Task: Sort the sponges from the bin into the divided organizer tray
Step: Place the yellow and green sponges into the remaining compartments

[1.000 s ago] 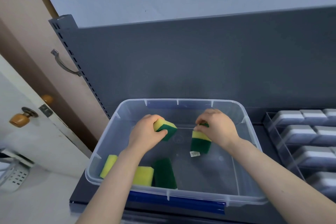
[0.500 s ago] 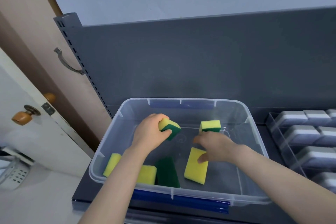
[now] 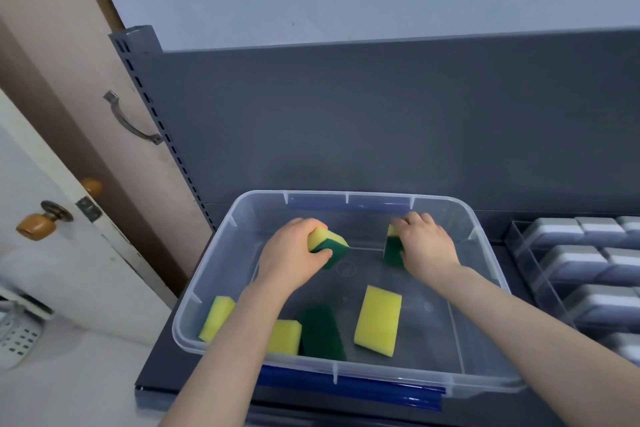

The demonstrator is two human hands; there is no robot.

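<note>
A clear plastic bin (image 3: 485, 274) stands on a dark shelf. My left hand (image 3: 294, 256) is inside it, closed on a yellow and green sponge (image 3: 330, 246) held above the floor of the bin. At the far right of the bin my right hand (image 3: 427, 246) grips a second yellow and green sponge (image 3: 393, 251), which stands on end. Several more sponges lie on the bin floor: a yellow one (image 3: 378, 321) in the middle, a green-side-up one (image 3: 322, 331), and two yellow ones (image 3: 216, 317) at the front left. The divided organizer tray (image 3: 519, 253) sits to the right.
The tray's compartments hold rows of grey and white sponges (image 3: 575, 262). A dark back panel (image 3: 381, 121) rises behind the bin. A door with a wooden knob (image 3: 38, 224) and a metal handle (image 3: 131, 121) is on the left.
My right hand let go of the yellow sponge, which now lies flat mid-bin, and moved to the far right to grip another sponge. The left hand kept its sponge.
</note>
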